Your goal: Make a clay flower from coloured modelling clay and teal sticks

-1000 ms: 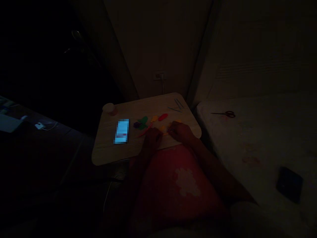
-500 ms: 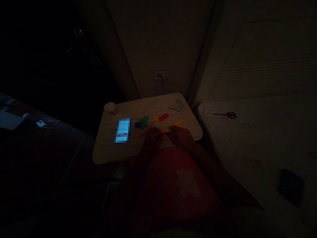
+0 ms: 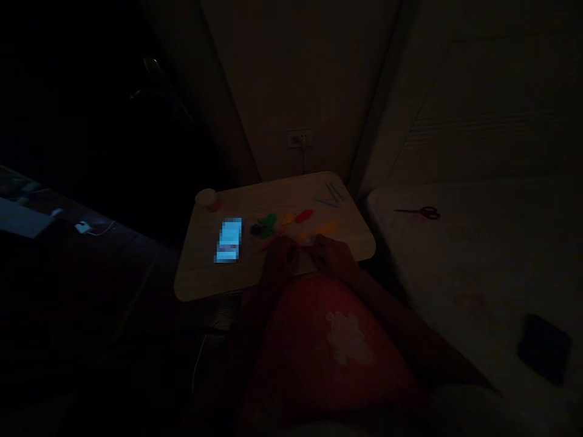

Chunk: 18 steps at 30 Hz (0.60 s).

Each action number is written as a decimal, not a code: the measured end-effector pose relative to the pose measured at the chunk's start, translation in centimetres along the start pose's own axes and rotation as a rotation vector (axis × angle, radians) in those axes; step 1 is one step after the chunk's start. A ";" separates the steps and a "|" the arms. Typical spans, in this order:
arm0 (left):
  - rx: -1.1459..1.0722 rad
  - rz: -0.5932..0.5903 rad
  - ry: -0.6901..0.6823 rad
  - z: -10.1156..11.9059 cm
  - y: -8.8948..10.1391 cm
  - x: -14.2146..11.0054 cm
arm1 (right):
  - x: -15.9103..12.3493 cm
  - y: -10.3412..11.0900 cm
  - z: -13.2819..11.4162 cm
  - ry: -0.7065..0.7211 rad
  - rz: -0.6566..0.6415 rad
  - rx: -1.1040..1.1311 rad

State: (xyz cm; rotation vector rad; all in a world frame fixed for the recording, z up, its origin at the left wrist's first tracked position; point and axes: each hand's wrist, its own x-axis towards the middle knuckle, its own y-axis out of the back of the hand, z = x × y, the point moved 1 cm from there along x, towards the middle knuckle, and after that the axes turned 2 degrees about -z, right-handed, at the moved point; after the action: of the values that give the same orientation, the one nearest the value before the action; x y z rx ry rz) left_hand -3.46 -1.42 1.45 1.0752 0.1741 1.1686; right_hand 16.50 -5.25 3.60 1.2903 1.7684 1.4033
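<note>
My left hand and my right hand are close together at the near edge of the small table. Both have their fingers closed in a pinch, with a small piece between them too dim to name. Just beyond the fingers lie soft-looking coloured pieces: a yellow-orange piece, a red oval piece, an orange piece, a green piece and a dark purple lump. A thin reddish strip sits partly hidden beside my left hand.
A lit phone lies left of my hands, with a cup behind it. Several thin sticks are at the far right corner. Scissors rest on the pale surface to the right. A wall socket holds a plug.
The view has shifted slightly, so everything appears a little further right, and the picture is dimmer. Both hands keep nearly the same pinched pose at the table edge.
</note>
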 end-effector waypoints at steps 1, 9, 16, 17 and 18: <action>0.004 0.001 -0.004 0.0 0.0 0.0 | 0.0 0.0 -0.1 -0.006 -0.008 -0.003; -0.034 0.000 0.010 0.4 0.5 0.3 | 1.1 -0.2 -0.2 -0.026 0.088 0.050; -0.260 0.118 0.100 0.2 0.9 0.1 | 2.1 0.0 0.4 0.049 0.211 0.171; -0.298 0.138 0.117 0.1 0.9 0.1 | 2.1 0.0 0.5 0.057 0.233 0.195; -0.332 0.148 0.128 -0.1 0.9 0.2 | 2.1 0.1 0.7 0.067 0.252 0.215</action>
State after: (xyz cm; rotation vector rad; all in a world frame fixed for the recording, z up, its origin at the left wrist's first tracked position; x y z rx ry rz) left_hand -4.05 -1.26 2.17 0.7304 -0.0023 1.3465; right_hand 16.30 -3.09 3.75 1.6453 1.8957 1.4336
